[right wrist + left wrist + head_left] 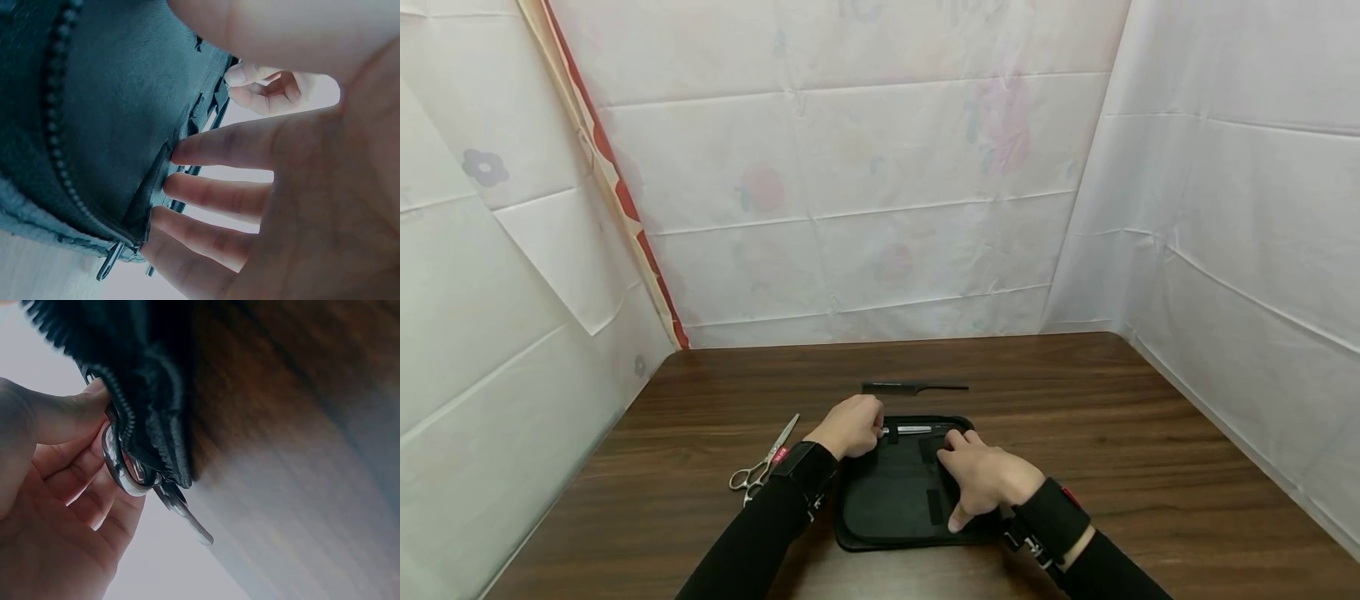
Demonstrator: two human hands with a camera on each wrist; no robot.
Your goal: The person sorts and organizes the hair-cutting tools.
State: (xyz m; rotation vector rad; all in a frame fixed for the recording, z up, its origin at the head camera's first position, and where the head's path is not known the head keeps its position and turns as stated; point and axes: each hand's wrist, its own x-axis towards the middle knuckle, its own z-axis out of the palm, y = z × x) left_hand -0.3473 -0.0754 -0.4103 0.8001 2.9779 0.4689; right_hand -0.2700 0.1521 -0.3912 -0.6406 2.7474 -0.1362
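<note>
A black zip case (891, 492) lies on the table below both hands. At its far left corner my left hand (850, 425) pinches the handle of a pair of scissors (128, 478) between thumb and fingers. The finger rings stick out past the zipper edge in the left wrist view, while a silver blade (914, 430) shows along the case's far edge, partly under a black strap. My right hand (988, 475) rests on the right side of the case, fingers spread and nearly straight. In the right wrist view its fingertips (178, 153) press at the inner edge by the straps.
Left of the case lies another pair of silver scissors (775, 450) with a red tag, close beside my left wrist. A black tail comb (887, 387) lies beyond the case. White sheeting (865, 208) hangs around the brown wooden table (1150, 442).
</note>
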